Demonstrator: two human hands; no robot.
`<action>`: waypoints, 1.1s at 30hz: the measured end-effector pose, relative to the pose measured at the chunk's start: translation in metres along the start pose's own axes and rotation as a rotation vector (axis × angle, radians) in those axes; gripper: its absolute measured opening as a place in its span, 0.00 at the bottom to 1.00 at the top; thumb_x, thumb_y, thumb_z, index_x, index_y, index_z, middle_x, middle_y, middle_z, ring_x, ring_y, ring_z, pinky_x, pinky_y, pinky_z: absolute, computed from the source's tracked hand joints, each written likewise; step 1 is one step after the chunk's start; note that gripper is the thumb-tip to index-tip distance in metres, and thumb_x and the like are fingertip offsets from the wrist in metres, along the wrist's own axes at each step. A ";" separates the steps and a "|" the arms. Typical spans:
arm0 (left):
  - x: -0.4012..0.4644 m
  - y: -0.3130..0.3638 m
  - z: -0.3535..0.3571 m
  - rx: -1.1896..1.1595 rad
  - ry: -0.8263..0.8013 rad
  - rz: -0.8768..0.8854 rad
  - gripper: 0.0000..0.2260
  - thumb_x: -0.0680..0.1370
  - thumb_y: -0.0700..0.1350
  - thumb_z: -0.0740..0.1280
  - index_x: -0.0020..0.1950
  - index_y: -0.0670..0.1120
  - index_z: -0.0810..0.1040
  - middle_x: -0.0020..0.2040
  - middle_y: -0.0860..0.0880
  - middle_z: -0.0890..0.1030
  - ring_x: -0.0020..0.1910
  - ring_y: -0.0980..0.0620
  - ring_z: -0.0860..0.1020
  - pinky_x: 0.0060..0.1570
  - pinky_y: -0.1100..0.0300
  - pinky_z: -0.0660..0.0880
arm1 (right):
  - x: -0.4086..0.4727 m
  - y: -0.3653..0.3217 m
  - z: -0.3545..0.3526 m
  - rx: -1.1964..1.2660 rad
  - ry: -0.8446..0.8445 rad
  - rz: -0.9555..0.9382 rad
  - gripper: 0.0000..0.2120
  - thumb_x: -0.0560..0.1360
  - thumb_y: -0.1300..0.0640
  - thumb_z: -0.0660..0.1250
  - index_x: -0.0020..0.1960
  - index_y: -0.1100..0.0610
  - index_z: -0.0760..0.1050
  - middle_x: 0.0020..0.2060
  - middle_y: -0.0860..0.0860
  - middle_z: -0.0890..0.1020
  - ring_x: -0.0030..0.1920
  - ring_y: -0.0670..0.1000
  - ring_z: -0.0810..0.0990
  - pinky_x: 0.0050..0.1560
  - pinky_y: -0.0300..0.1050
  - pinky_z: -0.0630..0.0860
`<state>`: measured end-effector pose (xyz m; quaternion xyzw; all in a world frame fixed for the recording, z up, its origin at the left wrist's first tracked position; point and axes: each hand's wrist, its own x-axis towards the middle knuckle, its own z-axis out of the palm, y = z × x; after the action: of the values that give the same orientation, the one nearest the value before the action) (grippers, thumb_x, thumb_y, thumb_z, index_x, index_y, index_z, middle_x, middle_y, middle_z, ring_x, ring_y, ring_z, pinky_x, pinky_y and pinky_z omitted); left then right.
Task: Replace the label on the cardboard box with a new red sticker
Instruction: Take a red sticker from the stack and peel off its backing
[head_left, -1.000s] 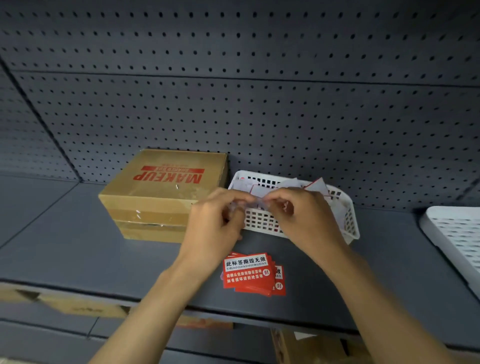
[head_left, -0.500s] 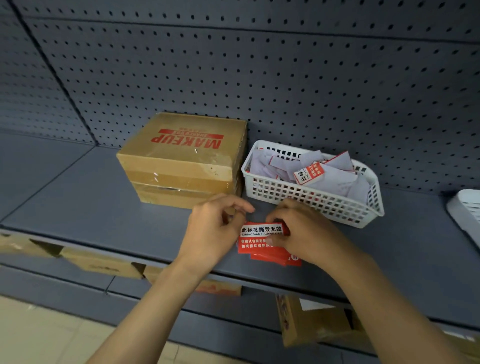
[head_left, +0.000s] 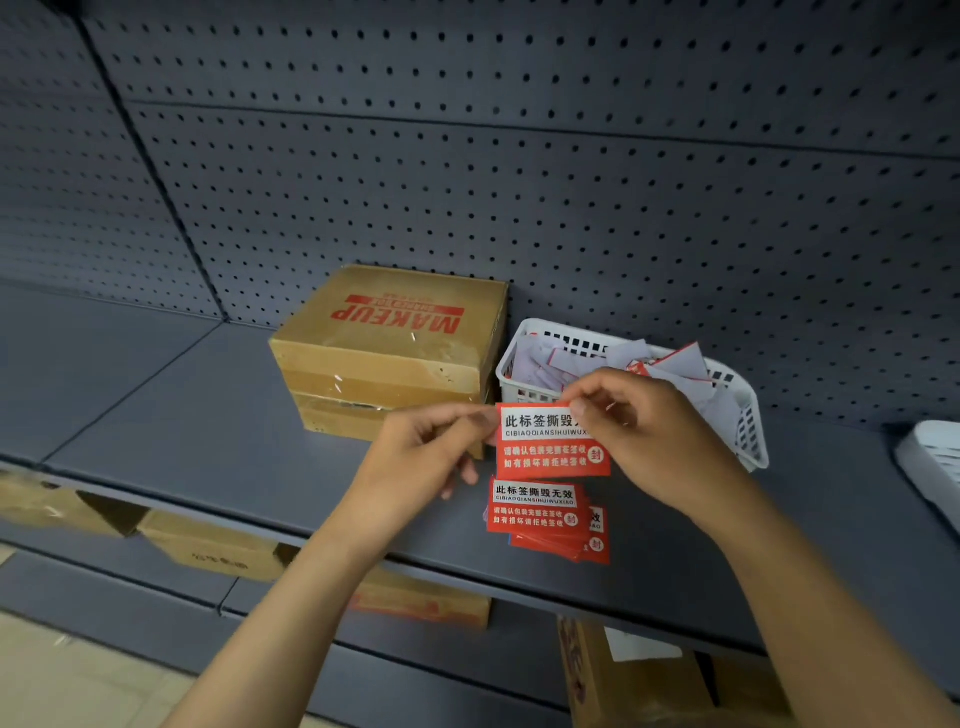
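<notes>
Now both hands hold one red sticker (head_left: 550, 441) up above the shelf (head_left: 208, 441), just in front of the cardboard box (head_left: 389, 353) and the white basket (head_left: 748, 415). The left hand (head_left: 415, 457) pinches the sticker's left edge between thumb and fingertips, so its grip is closed on that edge. The right hand (head_left: 654, 436) pinches the upper right corner, its thumb and forefinger covering the last characters of the white title strip; that grip is likewise clamped on the sticker. The sheet hangs between the two grips, face toward the camera, slightly tilted, clear of the shelf surface. Directly beneath it a small fanned stack of red stickers (head_left: 540, 519) lies flat on the shelf near the front edge. The box sits further back against the pegboard wall (head_left: 519, 182), red MAKEUP lettering on its top, clear tape along its front. The basket stands just right of the box, touching or nearly so, holding loose pale paper scraps (head_left: 566, 358)
</notes>
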<state>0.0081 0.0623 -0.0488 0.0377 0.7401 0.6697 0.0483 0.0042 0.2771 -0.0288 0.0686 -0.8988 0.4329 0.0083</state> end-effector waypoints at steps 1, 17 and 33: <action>0.000 0.004 -0.001 -0.013 -0.006 0.011 0.07 0.79 0.42 0.68 0.48 0.47 0.87 0.37 0.47 0.85 0.25 0.57 0.74 0.22 0.66 0.67 | 0.001 -0.004 -0.003 0.003 0.006 -0.013 0.08 0.81 0.51 0.64 0.54 0.49 0.81 0.50 0.46 0.83 0.51 0.44 0.82 0.45 0.38 0.78; -0.003 0.035 -0.013 -0.121 0.014 0.065 0.04 0.78 0.34 0.67 0.45 0.41 0.80 0.36 0.47 0.86 0.28 0.55 0.77 0.29 0.66 0.73 | -0.004 -0.040 -0.022 0.568 0.106 0.021 0.06 0.75 0.58 0.72 0.51 0.57 0.83 0.41 0.51 0.89 0.40 0.46 0.87 0.45 0.37 0.82; -0.016 0.054 -0.023 -0.047 -0.247 0.088 0.13 0.72 0.41 0.75 0.56 0.45 0.84 0.50 0.47 0.87 0.49 0.50 0.86 0.52 0.60 0.80 | -0.007 -0.063 -0.015 0.567 0.284 -0.015 0.05 0.79 0.58 0.69 0.51 0.51 0.82 0.38 0.49 0.88 0.31 0.47 0.80 0.33 0.38 0.78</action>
<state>0.0205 0.0432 0.0074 0.1513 0.7102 0.6786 0.1104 0.0187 0.2514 0.0289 0.0140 -0.7315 0.6715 0.1174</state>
